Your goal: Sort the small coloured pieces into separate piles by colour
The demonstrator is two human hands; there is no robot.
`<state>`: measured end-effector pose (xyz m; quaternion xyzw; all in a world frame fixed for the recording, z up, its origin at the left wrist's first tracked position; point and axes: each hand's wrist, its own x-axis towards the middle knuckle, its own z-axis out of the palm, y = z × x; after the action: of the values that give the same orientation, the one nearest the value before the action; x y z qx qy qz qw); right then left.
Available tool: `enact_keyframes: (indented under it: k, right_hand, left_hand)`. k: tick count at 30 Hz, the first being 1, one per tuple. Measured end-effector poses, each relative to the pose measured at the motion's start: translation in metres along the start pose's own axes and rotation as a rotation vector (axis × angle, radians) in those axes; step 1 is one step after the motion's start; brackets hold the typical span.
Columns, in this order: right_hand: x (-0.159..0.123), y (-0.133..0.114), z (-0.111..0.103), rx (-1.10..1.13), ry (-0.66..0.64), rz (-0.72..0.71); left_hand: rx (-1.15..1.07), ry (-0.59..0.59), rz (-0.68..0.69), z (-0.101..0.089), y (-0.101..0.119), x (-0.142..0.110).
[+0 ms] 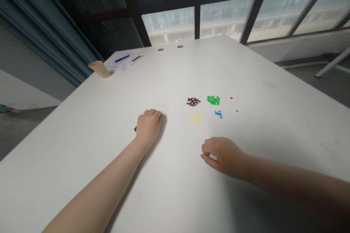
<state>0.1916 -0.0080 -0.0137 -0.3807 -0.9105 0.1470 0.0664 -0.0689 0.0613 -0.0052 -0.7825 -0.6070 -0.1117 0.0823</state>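
My left hand [149,125] lies palm down on the white table, its fingers bent and close together. Small coloured pieces peek out around it: dark red and blue bits [135,129] by the wrist side, and a green bit [151,109] beyond the knuckles. What lies beneath that hand is hidden. My right hand [222,154] is closed in a loose pinch just above or on the table, thumb near the curled fingers; anything between the tips is too small to make out. Nearest to it are a pale yellow pile [196,118] and several blue pieces [218,114].
Behind these sit a brown pile [193,101] and a green pile [213,100] of small pieces. Single red [231,98], black [237,111] and yellow [251,108] pieces lie farther right. A paper cup [100,69] and papers [116,66] with a blue pen [122,58] stand far left.
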Motion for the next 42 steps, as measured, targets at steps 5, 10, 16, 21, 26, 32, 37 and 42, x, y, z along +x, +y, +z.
enact_keyframes:
  k: [5,10,16,21,26,32,37,42]
  right_hand:
    - [0.000,0.000,-0.001,0.003,-0.010,-0.012]
    - [-0.001,0.000,-0.002,0.014,-0.010,0.002]
    - [-0.001,0.000,-0.001,0.036,0.006,0.012]
    - [-0.001,0.000,0.001,0.039,0.014,0.009]
    - [-0.001,0.000,0.000,0.033,0.017,0.013]
    - [-0.002,0.001,0.002,0.059,0.061,0.001]
    - [-0.004,0.000,-0.003,0.293,0.330,-0.026]
    - [-0.006,-0.002,-0.007,0.371,0.499,-0.081]
  left_hand:
    - [-0.416,0.091,0.143,-0.013,0.027,-0.009]
    - [-1.049,-0.048,0.093,-0.033,0.063,-0.027]
    - [-1.310,-0.237,0.009,-0.033,0.080,-0.040]
    - [-1.254,-0.219,0.070,-0.031,0.080,-0.041]
    - [-1.236,-0.207,0.090,-0.030,0.079,-0.041]
    - [-1.241,-0.218,0.089,-0.029,0.080,-0.040]
    - [-1.247,-0.242,0.092,-0.028,0.080,-0.040]
    - [-1.263,-0.298,0.128,-0.027,0.080,-0.039]
